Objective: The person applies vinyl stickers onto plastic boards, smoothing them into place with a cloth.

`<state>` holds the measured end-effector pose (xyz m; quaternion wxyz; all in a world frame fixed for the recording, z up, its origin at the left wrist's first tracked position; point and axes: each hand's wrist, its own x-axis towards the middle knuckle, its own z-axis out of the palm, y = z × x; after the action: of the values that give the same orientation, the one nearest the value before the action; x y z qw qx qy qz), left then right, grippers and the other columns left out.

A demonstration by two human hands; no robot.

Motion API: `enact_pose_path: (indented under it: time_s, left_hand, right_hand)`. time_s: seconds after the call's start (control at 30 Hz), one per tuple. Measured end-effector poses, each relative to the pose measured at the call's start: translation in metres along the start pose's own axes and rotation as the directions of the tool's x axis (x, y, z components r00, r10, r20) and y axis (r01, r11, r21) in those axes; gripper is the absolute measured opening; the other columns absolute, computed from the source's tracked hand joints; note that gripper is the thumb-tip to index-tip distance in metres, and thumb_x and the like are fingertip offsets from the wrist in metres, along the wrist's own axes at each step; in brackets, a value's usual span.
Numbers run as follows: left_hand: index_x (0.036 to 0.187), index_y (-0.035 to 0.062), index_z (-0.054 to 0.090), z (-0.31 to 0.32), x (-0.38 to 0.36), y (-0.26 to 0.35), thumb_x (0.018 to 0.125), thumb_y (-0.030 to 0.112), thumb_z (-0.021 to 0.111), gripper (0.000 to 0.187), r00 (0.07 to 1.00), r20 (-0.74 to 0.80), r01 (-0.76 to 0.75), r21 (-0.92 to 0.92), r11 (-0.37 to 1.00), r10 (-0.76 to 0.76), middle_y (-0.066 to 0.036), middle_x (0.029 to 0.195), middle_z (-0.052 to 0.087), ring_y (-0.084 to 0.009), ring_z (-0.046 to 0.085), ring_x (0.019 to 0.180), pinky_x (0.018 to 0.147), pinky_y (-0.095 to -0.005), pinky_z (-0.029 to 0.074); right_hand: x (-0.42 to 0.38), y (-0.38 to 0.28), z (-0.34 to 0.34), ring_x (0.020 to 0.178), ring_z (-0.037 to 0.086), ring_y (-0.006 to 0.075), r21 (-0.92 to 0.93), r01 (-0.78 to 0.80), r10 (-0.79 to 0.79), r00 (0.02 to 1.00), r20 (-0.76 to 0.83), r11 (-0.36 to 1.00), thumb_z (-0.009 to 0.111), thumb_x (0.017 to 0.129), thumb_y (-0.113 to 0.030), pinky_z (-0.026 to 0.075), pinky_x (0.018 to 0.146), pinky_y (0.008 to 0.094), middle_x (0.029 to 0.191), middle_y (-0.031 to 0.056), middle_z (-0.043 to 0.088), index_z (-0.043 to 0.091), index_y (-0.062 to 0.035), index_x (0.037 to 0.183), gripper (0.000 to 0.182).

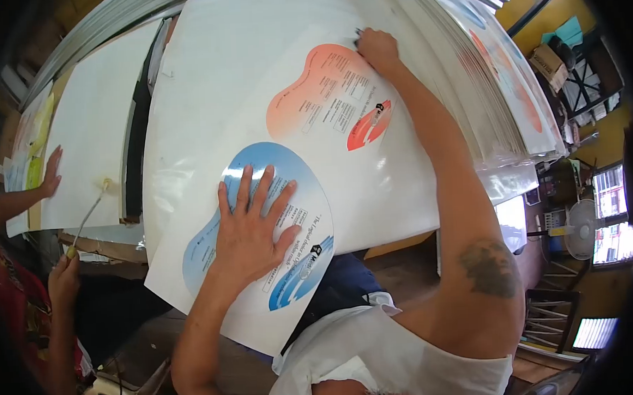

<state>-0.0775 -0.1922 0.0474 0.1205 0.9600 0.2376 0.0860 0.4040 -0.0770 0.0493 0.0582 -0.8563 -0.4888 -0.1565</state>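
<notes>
My left hand lies flat with fingers spread on the blue printed shape of a large white sheet. At the sheet's far right part, my right hand is closed, its knuckles low over the surface. A small dark tip shows at its fingers; what it belongs to is mostly hidden. Between the two hands is an orange printed shape with small text and a red logo patch. The sheet's near corner hangs past the table edge toward my lap.
A thick stack of printed sheets stands at the right. At the left, a co-worker's hand rests on a white board, and their other hand holds a small long-handled tool. A fan stands at the far right.
</notes>
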Motion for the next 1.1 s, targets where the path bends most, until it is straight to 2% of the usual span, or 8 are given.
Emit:
enact_pose_path:
  time_s: [0.27,0.57,0.7,0.77,0.83,0.9,1.0,1.1]
  left_hand:
    - [0.157,0.0237,0.039,0.012,-0.005,-0.005,0.098,0.049,0.054,0.066,0.997,-0.067,-0.034,0.048,0.998,0.037,-0.015,0.166,0.024,-0.0421,0.013,0.154,0.118,-0.0707,0.006]
    - [0.156,0.0223,0.039,0.020,-0.006,-0.006,0.100,0.052,0.049,0.065,0.992,-0.121,-0.037,0.085,0.996,0.047,-0.017,0.162,0.032,-0.0439,0.017,0.153,0.117,-0.0714,0.009]
    - [0.141,0.0152,0.057,-0.023,-0.043,-0.011,0.095,0.038,0.066,0.051,0.994,-0.105,-0.030,-0.007,1.000,0.029,-0.017,0.151,0.047,-0.0346,0.041,0.142,0.115,-0.0649,0.025]
    - [0.129,0.0094,0.062,-0.053,-0.094,-0.014,0.090,0.029,0.074,0.046,0.923,-0.334,0.197,-0.010,0.980,-0.189,-0.016,0.133,0.061,-0.0319,0.058,0.122,0.105,-0.0557,0.042]
    - [0.127,0.0056,0.060,-0.051,-0.157,-0.014,0.091,0.027,0.075,0.044,0.638,-0.600,0.534,-0.107,0.839,-0.482,-0.014,0.113,0.067,-0.0285,0.065,0.106,0.092,-0.0435,0.050]
    - [0.127,0.0062,0.059,-0.029,-0.205,-0.003,0.094,0.024,0.071,0.039,0.255,-0.481,0.650,-0.558,0.517,-0.839,-0.011,0.101,0.066,-0.0224,0.068,0.093,0.080,-0.0338,0.054]
    - [0.127,0.0023,0.060,-0.009,-0.223,0.005,0.098,0.018,0.067,0.033,0.213,0.432,0.332,-0.876,-0.351,-0.876,-0.014,0.115,0.068,-0.0198,0.068,0.102,0.087,-0.0292,0.053]
    - [0.136,0.0022,0.051,0.039,-0.193,0.015,0.099,0.016,0.066,0.042,0.418,0.229,-0.036,-0.963,-0.268,-0.879,-0.011,0.115,0.069,-0.0178,0.066,0.105,0.087,-0.0290,0.055]
  right_hand:
    - [-0.043,0.051,-0.014,0.089,0.073,0.0388,-0.165,-0.096,0.098,0.995,0.006,0.982,0.054,0.097,-0.033,0.058,0.081,0.0468,0.093,0.0225,0.074,0.070,-0.0029,0.098,0.034]
    - [-0.192,-0.216,-0.065,0.067,0.070,0.0369,0.230,0.634,-0.639,0.767,-0.062,0.738,0.055,0.093,-0.023,0.057,0.067,0.0474,0.074,0.0179,0.070,0.064,-0.0018,0.093,0.023]
    - [-0.159,-0.185,-0.059,0.077,0.071,0.0368,0.253,0.618,-0.616,0.782,-0.098,0.744,0.056,0.094,-0.023,0.056,0.070,0.0490,0.082,0.0186,0.072,0.064,-0.0034,0.098,0.022]
    - [-0.108,-0.138,-0.043,0.084,0.072,0.0358,0.308,0.368,-0.412,0.906,0.092,0.877,0.058,0.093,-0.023,0.057,0.074,0.0489,0.086,0.0198,0.073,0.065,-0.0050,0.101,0.022]
    - [-0.083,-0.096,-0.039,0.084,0.073,0.0375,0.312,0.240,-0.200,0.967,-0.155,0.919,0.058,0.094,-0.027,0.057,0.075,0.0496,0.088,0.0208,0.073,0.065,-0.0046,0.102,0.025]
    - [-0.050,-0.072,-0.027,0.084,0.072,0.0404,0.049,0.116,-0.114,0.993,-0.033,0.992,0.057,0.096,-0.031,0.058,0.076,0.0505,0.089,0.0221,0.073,0.066,-0.0047,0.101,0.029]
    - [-0.031,-0.070,-0.014,0.083,0.072,0.0424,0.024,0.171,-0.168,0.981,-0.095,0.985,0.055,0.099,-0.036,0.058,0.076,0.0521,0.088,0.0235,0.073,0.065,-0.0041,0.101,0.033]
    - [-0.018,-0.083,-0.009,0.084,0.072,0.0423,0.059,0.182,-0.176,0.980,-0.096,0.981,0.056,0.098,-0.037,0.058,0.077,0.0521,0.088,0.0238,0.073,0.066,-0.0039,0.100,0.035]
